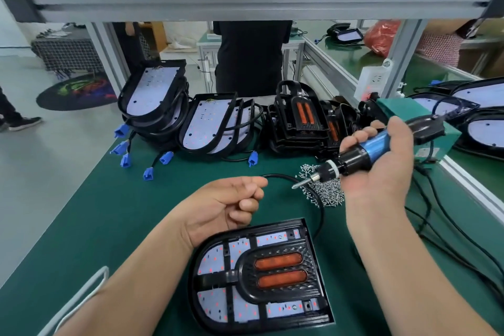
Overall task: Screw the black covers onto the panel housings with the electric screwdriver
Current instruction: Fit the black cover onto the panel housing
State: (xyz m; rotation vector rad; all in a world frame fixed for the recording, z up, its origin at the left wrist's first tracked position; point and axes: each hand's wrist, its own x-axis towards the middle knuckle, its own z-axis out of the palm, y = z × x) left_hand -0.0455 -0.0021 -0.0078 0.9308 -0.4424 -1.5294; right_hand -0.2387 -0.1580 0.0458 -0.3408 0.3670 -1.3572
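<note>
Right hand (381,172), palm up, grasps the electric screwdriver (373,144) by its blue body above the far right of the green bench mat (136,213); bit aims left and down, over the screw pile (327,191). Left hand (226,204) clenched in a loose fist over the mat; contents, if any, hidden.

Panel housing (215,300) lies flat at near centre, just below the left hand and well apart from the screwdriver. Black cover (275,273) seated on it, two orange lenses up.

Uncovered housings (207,123) lean stacked at far left-centre. Spare covers (300,117) stacked beside them, just behind the right hand's fingers.
</note>
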